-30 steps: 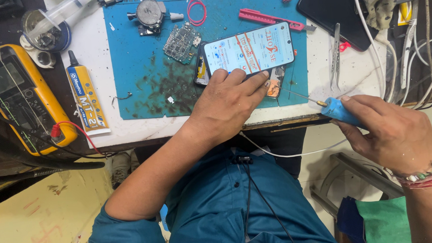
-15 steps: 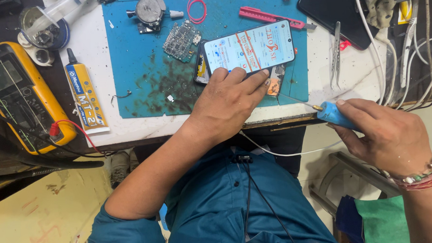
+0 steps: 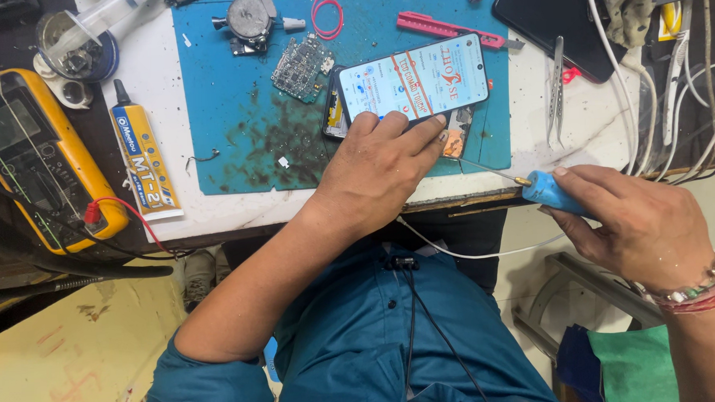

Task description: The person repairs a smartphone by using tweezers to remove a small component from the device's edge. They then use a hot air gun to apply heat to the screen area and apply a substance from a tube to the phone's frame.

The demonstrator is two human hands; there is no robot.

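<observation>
Two things: phone (image 3: 417, 84) under left hand (image 3: 376, 172), soldering iron (image 3: 549, 191) in right hand (image 3: 644, 227).

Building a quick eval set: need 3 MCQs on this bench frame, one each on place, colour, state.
1. Where does the tweezers lie?
A. right of the phone
B. on the multimeter
C. in the left hand

2. The work mat is:
A. red
B. blue
C. white

3. The phone screen is:
A. dark
B. lit
C. face down

Answers:
1 A, on the white benchtop past the mat's edge.
2 B, blue under the stains.
3 B, coloured graphics show.
The right hand holds a blue-handled tool.
</observation>
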